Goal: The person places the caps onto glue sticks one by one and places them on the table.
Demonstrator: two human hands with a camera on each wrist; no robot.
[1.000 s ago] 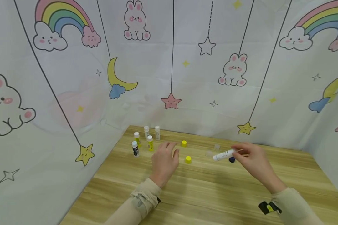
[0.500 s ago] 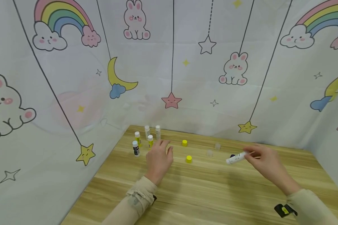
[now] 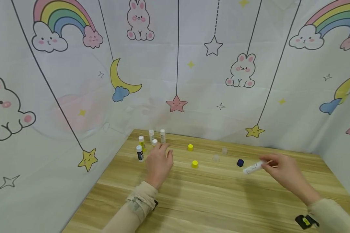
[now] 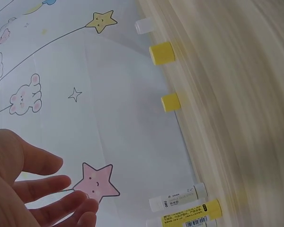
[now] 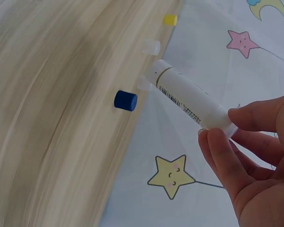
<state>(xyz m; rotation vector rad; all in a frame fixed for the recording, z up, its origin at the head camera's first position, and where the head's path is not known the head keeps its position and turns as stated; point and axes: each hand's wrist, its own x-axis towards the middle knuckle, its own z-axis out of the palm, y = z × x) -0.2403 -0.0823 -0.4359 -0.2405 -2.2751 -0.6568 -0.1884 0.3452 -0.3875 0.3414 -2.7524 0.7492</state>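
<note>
My right hand (image 3: pixel 285 170) pinches a white glue stick (image 3: pixel 253 167) by one end, between thumb and fingertips. The stick slants over the table; its barcode side shows in the right wrist view, with its far end near the clear caps. My left hand (image 3: pixel 158 164) has relaxed fingers and holds nothing. It hovers beside the standing glue sticks and partly covers a yellow-labelled glue stick (image 3: pixel 155 142) in the head view. Close by stand another yellow-labelled one (image 3: pixel 141 143), a black-labelled one (image 3: pixel 140 153) and two white ones, including this white stick (image 3: pixel 162 136).
Loose caps stand on the wooden table (image 3: pixel 210 200): a yellow cap (image 3: pixel 190 147), a nearer yellow cap (image 3: pixel 194 164), two clear caps, one of them this clear cap (image 3: pixel 224 150), and a dark blue cap (image 3: pixel 240 162). A printed white cloth (image 3: pixel 204 123) rises behind.
My right hand has moved right with the white glue stick, past the dark blue cap, which now shows fully. My left hand has shifted left toward the standing glue sticks.
</note>
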